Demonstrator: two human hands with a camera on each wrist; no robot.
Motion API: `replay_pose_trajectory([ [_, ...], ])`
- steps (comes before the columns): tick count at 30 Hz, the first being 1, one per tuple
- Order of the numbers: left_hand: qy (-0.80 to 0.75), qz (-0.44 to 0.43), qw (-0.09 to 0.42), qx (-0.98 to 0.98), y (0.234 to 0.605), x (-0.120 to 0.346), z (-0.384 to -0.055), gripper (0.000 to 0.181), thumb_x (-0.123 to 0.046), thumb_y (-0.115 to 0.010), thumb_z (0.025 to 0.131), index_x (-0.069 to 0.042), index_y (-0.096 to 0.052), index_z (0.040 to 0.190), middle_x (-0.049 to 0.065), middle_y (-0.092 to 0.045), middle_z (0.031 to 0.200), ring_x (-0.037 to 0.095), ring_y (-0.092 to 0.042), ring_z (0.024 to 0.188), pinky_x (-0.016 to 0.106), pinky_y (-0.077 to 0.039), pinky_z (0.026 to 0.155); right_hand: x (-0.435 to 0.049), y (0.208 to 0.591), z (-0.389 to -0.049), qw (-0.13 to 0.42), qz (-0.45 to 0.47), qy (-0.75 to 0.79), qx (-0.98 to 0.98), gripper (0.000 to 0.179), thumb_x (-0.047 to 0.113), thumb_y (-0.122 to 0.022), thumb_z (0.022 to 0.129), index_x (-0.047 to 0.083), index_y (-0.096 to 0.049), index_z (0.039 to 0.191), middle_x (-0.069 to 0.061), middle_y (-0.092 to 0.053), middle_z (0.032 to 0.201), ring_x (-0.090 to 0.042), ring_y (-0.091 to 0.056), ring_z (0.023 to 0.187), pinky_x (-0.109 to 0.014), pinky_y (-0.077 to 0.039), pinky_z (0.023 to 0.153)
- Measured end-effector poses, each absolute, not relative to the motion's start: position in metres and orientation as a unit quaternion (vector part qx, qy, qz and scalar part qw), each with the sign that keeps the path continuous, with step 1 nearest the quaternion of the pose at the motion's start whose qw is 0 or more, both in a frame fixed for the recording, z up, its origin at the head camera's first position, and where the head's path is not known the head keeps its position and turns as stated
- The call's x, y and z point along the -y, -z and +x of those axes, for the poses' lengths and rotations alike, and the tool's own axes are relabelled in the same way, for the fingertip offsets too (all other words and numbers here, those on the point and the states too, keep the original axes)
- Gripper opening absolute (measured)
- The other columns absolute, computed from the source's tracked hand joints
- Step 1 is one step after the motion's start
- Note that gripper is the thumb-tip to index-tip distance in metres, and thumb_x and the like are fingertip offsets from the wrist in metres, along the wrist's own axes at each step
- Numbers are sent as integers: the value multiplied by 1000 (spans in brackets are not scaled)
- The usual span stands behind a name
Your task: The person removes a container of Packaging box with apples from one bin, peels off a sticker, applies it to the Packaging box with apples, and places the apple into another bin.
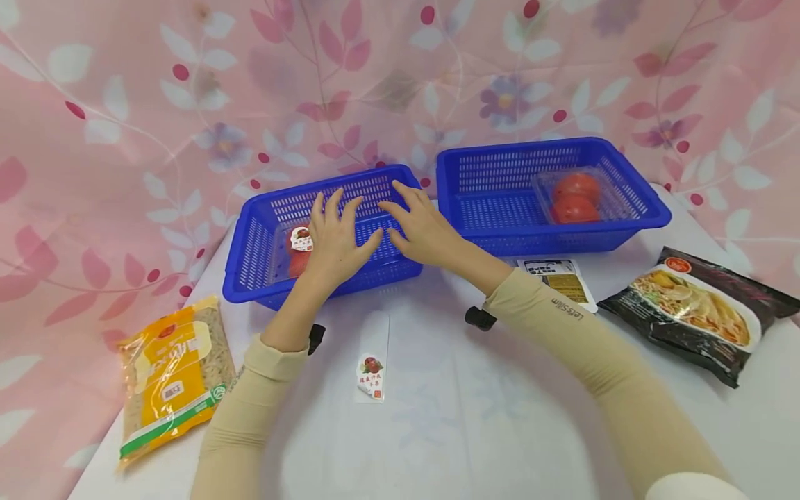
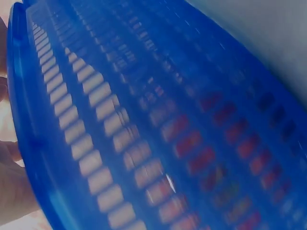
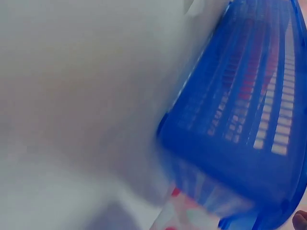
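Observation:
Above the left blue basket my left hand is raised with its fingers spread, holding nothing. It partly hides a clear plastic box with red round fruit and a white label bearing a fruit picture. My right hand hangs over that basket's right end, fingers spread and nothing in them. The left wrist view is filled by the basket's slotted wall, with red showing through. In the right wrist view the basket end appears, with a fingertip at the corner.
A second blue basket on the right holds a clear box with two red fruits. On the white table lie a label strip, a yellow food bag, a black noodle packet and a flat gold-and-white packet.

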State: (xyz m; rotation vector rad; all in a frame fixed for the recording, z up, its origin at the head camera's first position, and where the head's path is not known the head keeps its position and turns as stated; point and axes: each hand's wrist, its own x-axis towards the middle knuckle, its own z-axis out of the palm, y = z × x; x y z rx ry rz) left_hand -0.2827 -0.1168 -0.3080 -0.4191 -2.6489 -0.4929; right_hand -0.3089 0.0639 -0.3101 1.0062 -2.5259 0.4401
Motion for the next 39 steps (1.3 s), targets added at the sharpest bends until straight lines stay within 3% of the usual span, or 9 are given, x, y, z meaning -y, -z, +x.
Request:
replay_pose_trajectory([
  [9, 182, -178, 171, 952, 312, 76, -304, 67, -47, -57, 84, -12, -36, 138, 18, -18, 147, 39, -2, 135, 60, -15, 102, -110, 312, -316, 163, 314, -148, 924, 49, 26, -52, 92, 4, -43, 135, -23, -18, 146, -40, -23, 129, -51, -24, 104],
  [16, 193, -189, 140, 953, 312, 45, -318, 70, -46, -56, 85, -11, -32, 140, 17, -13, 148, 38, -1, 135, 59, -18, 103, -149, 315, -325, 192, 290, -107, 931, 44, 21, -50, 92, 3, -46, 132, -29, -26, 142, -47, -25, 125, -55, -21, 103],
  [28, 179, -219, 111, 953, 314, 1, -333, 71, -49, -54, 86, -14, -28, 143, 14, -14, 149, 37, -2, 136, 51, -16, 106, -196, 308, -325, 129, 207, -92, 966, 49, 24, -47, 94, 4, -39, 137, -25, -17, 146, -45, -17, 129, -57, -19, 103],
  [39, 148, -268, 106, 946, 314, -46, -347, 68, -49, -50, 88, -14, -30, 142, 14, -16, 149, 35, -7, 136, 49, -22, 106, -268, 311, -333, 105, 130, -126, 978, 45, 20, -45, 93, -1, -41, 133, -32, -15, 143, -52, -15, 126, -62, -17, 100],
])
